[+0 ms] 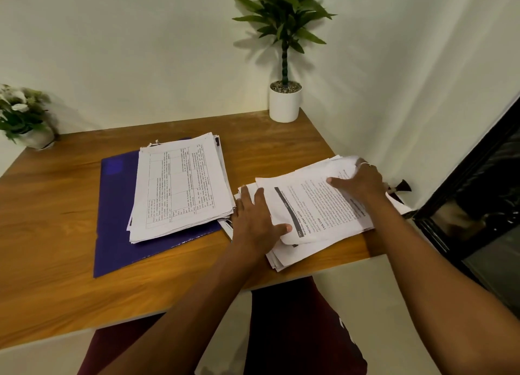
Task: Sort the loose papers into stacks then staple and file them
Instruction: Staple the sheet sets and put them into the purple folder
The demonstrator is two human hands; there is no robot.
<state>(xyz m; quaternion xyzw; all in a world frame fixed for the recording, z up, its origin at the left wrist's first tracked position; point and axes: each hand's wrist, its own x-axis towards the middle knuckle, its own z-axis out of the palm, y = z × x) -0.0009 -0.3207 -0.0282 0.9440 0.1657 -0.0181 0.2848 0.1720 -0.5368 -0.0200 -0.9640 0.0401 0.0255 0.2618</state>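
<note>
A loose pile of printed papers (312, 206) lies at the table's right front corner. My left hand (257, 222) rests flat on the pile's left side, fingers straight, thumb under the lifted corner of the top sheet. My right hand (361, 182) grips the far right edge of the top sheets, fingers curled over them. A second stack of papers (180, 186), its top sheet a printed table, lies on an open blue folder (115, 206) in the middle of the table.
The wooden table (56, 220) carries a tall plant in a white pot (284, 101) at the back right corner and a small flowering plant (25, 118) at the back left. A dark object (401, 186) pokes out behind the right pile. A black frame (478, 191) stands to the right.
</note>
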